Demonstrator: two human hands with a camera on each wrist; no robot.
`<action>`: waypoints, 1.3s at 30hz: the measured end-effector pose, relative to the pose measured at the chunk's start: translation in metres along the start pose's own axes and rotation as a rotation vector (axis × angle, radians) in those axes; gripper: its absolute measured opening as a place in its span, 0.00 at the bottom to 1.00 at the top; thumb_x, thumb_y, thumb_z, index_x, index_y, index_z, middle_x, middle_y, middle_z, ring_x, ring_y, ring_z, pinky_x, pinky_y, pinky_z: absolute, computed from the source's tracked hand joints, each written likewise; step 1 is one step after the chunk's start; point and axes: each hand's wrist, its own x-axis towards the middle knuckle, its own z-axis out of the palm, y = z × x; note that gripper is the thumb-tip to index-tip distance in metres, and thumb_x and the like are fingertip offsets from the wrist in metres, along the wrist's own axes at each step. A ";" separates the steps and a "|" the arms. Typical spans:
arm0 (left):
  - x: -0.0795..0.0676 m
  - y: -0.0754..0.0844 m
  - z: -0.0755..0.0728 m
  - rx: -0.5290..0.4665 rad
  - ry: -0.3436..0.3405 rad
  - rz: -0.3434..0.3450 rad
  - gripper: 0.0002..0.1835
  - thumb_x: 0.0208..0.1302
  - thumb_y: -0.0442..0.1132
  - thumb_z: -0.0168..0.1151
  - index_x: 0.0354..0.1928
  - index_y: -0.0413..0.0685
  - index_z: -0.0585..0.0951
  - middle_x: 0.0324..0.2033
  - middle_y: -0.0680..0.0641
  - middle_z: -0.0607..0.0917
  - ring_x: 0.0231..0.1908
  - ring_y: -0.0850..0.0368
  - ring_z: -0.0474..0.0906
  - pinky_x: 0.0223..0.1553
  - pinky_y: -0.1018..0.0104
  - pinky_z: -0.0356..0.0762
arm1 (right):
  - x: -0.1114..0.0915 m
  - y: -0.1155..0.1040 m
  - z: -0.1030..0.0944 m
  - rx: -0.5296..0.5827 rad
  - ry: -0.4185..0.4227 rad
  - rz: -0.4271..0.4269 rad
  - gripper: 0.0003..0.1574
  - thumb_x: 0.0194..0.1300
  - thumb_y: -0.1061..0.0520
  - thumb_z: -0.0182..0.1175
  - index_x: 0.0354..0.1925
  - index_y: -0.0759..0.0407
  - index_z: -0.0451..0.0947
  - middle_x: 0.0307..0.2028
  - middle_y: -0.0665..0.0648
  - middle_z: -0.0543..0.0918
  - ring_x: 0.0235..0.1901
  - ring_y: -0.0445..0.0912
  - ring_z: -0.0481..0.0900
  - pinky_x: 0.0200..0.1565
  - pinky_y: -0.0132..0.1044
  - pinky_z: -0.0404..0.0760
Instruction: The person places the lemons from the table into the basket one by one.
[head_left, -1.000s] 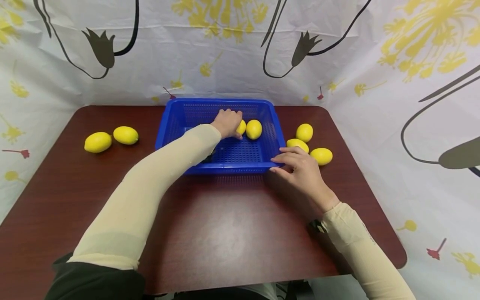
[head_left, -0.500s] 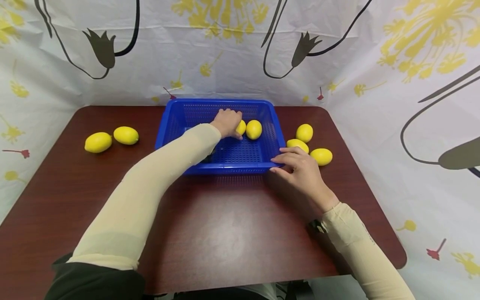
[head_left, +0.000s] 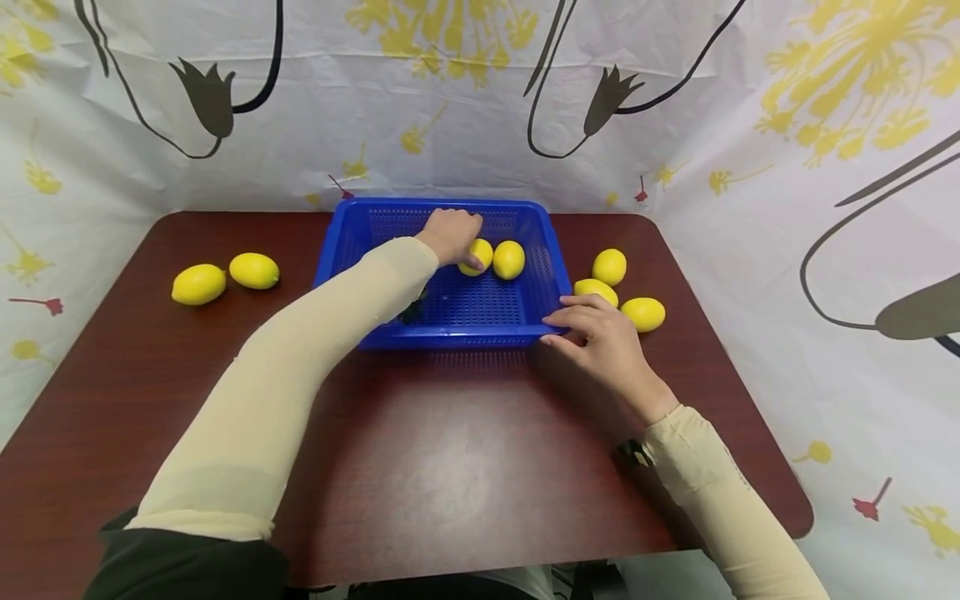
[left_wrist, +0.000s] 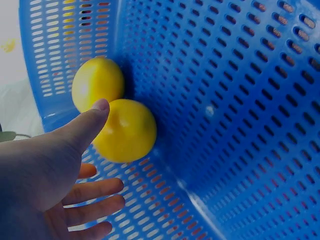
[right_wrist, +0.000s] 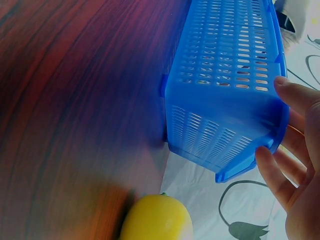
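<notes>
Inside the blue plastic basket (head_left: pixel 480 332), two lemons sit side by side near its right end: a left lemon (head_left: pixel 476 257) and a right lemon (head_left: pixel 509 260). Over the left one is my left hand (head_left: pixel 450 236). The left wrist view shows its thumb (left_wrist: pixel 90 120) by the nearer lemon (left_wrist: pixel 125 131) and its other fingers stretched out, apart from the fruit; whether the thumb touches it I cannot tell. My right hand (head_left: pixel 603 346) holds the basket's near right corner, thumb (right_wrist: pixel 290 90) and fingers about the rim.
Three lemons (head_left: pixel 642 314) lie on the brown table (head_left: pixel 450 467) right of the basket, close to my right hand. Two more lemons (head_left: pixel 199 284) lie at the left. A patterned white sheet (head_left: pixel 465 125) stands behind the table.
My left hand has risen slightly and moved back from the left lemon, so more of that lemon shows. My right hand and the basket stay in place.
</notes>
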 end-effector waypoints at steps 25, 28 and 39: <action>-0.029 -0.030 -0.053 -0.002 0.016 -0.047 0.32 0.55 0.66 0.60 0.48 0.47 0.78 0.44 0.47 0.83 0.43 0.51 0.81 0.45 0.52 0.81 | 0.000 -0.002 0.001 -0.022 -0.011 0.007 0.19 0.48 0.47 0.72 0.41 0.51 0.86 0.38 0.51 0.89 0.53 0.47 0.79 0.50 0.43 0.80; -0.031 -0.036 -0.056 -0.013 0.007 -0.051 0.32 0.55 0.65 0.60 0.49 0.46 0.77 0.47 0.46 0.82 0.48 0.49 0.80 0.49 0.49 0.79 | 0.000 -0.002 0.001 -0.021 -0.014 0.013 0.19 0.48 0.47 0.72 0.41 0.51 0.86 0.38 0.51 0.89 0.53 0.47 0.79 0.50 0.43 0.80; -0.055 -0.062 -0.074 -0.069 -0.030 -0.096 0.23 0.57 0.59 0.61 0.41 0.46 0.77 0.42 0.47 0.80 0.43 0.50 0.77 0.49 0.49 0.76 | 0.001 -0.006 0.000 -0.020 0.004 0.004 0.20 0.47 0.48 0.73 0.40 0.51 0.86 0.38 0.52 0.89 0.52 0.49 0.79 0.45 0.43 0.81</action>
